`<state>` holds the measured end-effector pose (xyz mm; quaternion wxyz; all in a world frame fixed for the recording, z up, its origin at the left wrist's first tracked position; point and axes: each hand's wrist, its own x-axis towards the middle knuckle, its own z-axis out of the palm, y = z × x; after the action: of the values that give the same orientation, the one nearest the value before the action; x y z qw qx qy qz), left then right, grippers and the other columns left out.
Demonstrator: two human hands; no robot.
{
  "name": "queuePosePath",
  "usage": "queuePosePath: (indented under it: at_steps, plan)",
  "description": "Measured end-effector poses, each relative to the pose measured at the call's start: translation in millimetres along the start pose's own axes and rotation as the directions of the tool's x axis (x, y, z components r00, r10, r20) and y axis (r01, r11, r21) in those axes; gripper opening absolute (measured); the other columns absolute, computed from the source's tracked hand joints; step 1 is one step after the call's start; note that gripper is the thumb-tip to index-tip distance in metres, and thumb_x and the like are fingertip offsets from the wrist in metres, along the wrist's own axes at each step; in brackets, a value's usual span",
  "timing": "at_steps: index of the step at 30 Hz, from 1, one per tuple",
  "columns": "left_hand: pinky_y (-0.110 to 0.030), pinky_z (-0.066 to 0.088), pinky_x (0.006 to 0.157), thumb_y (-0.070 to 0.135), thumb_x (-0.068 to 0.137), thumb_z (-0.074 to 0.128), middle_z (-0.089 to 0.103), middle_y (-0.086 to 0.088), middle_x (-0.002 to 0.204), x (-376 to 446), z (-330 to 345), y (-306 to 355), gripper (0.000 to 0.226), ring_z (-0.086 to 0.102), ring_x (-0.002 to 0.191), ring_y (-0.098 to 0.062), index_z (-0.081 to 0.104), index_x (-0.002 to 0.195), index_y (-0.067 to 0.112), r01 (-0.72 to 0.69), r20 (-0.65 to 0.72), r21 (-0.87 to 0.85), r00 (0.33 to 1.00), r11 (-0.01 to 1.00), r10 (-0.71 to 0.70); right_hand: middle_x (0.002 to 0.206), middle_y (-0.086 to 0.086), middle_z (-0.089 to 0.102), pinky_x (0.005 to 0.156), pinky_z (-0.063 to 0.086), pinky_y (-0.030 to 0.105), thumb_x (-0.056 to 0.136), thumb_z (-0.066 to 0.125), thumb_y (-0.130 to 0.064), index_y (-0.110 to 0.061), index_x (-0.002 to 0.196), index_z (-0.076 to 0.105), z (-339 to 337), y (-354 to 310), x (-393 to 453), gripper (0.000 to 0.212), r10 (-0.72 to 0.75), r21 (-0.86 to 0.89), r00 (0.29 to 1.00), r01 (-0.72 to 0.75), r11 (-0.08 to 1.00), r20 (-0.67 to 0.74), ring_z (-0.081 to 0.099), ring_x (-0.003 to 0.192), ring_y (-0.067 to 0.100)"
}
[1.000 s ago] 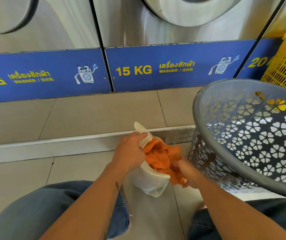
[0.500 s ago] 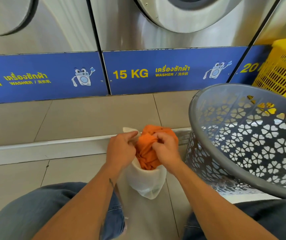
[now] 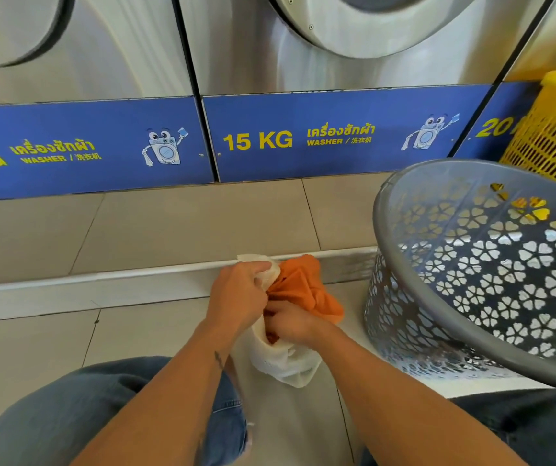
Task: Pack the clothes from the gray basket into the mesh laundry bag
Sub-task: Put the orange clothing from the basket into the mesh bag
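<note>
Orange cloth (image 3: 303,290) is half stuffed into the mesh laundry bag (image 3: 280,361), left hand (image 3: 237,295) clamped on its rim, right hand (image 3: 291,322) pushing inside, while the gray basket (image 3: 471,284) right of both hands looks empty, so packing seems nearly finished.

Mesh laundry bag (image 3: 283,361): white, soft, mouth held open above the floor tiles, partly filled
Orange garment (image 3: 303,287): crumpled, bulging from the bag's mouth, lower part inside
Gray basket (image 3: 404,297): flower-cutout plastic, tilted, just right of the bag
</note>
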<state>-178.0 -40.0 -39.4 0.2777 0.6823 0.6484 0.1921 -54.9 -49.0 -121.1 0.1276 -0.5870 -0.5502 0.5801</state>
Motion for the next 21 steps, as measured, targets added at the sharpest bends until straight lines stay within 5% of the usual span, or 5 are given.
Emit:
queuePosePath:
  at_steps: [3,6,11,15,21]
  plan:
    - [-0.034,0.048,0.095,0.007,0.089,0.056,0.061,-0.006,0.13,-3.0,-1.0,3.7,0.048,0.056,0.116,-0.026,0.059,0.132,0.028,0.0,0.026,0.037,1.0,0.999,-0.001,0.092,-0.002,0.073,0.08,0.058,0.035,0.088,0.051,0.003,-0.022,0.093,0.075,-20.5,9.1,-14.2,0.035,-0.063,0.19,0.934,0.137,0.972,-0.351,0.069,0.088,0.017]
    - [-0.035,0.045,0.1,0.011,0.089,0.057,0.057,-0.003,0.136,-0.6,-0.8,8.7,0.05,0.052,0.123,-0.025,0.054,0.136,0.027,-0.026,0.054,0.046,0.998,0.999,0.024,0.106,-0.001,0.067,0.088,0.055,0.045,0.081,0.057,-0.009,-0.034,0.089,0.063,-49.0,36.5,-14.7,0.027,0.009,0.046,0.709,0.033,0.998,-0.705,0.064,0.101,0.022]
    - [-0.033,0.044,0.097,0.009,0.089,0.056,0.053,0.001,0.139,2.4,4.6,15.4,0.054,0.05,0.124,-0.025,0.05,0.138,0.029,-0.001,0.071,0.062,0.997,0.998,-0.003,0.146,0.001,0.047,0.106,0.043,0.047,0.085,0.072,-0.031,-0.039,0.149,0.033,-64.5,48.7,-1.3,0.075,0.367,0.476,0.86,-0.173,0.862,-0.353,0.049,0.132,0.033]
    - [-0.033,0.044,0.098,0.007,0.088,0.056,0.051,0.001,0.141,6.8,7.4,9.4,0.056,0.05,0.125,-0.024,0.048,0.139,0.03,0.022,0.055,0.049,0.998,0.999,-0.025,0.109,0.005,0.072,0.093,0.057,0.049,0.083,0.059,-0.008,-0.031,0.099,0.066,-51.9,37.5,14.3,0.029,0.222,0.312,0.889,-0.095,0.945,-0.4,0.067,0.098,0.025]
    - [-0.038,0.044,0.103,0.002,0.086,0.052,0.051,-0.005,0.141,15.4,2.1,6.0,0.056,0.047,0.127,-0.028,0.053,0.137,0.025,0.095,-0.033,-0.08,0.995,0.992,-0.098,0.081,-0.009,0.072,0.067,0.055,0.03,0.079,0.05,0.004,-0.026,0.091,0.075,-20.3,4.1,2.4,0.041,-0.258,-0.102,0.725,0.253,0.962,-0.638,0.066,0.076,0.012]
